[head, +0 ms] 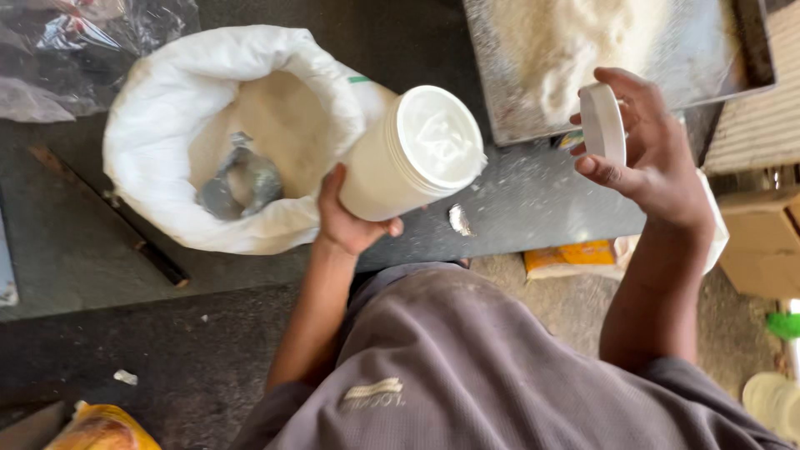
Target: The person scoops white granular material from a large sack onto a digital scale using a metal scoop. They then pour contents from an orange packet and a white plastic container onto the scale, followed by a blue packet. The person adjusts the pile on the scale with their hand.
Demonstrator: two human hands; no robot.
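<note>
My left hand [348,218] grips a white plastic jar [408,154] from below, tilted with its mouth toward me. A shiny white seal covers the mouth. My right hand [646,154] holds the jar's round white lid [602,125] on edge, a short way right of the jar and apart from it. Left of the jar stands an open white sack [175,108] of pale powder with a metal scoop [242,182] lying inside.
A metal tray [708,58] heaped with white powder lies at the top right on the dark counter [517,200]. Clear plastic bags [75,50] sit top left. A cardboard box [762,242] and yellow packets [575,257] are on the floor at right.
</note>
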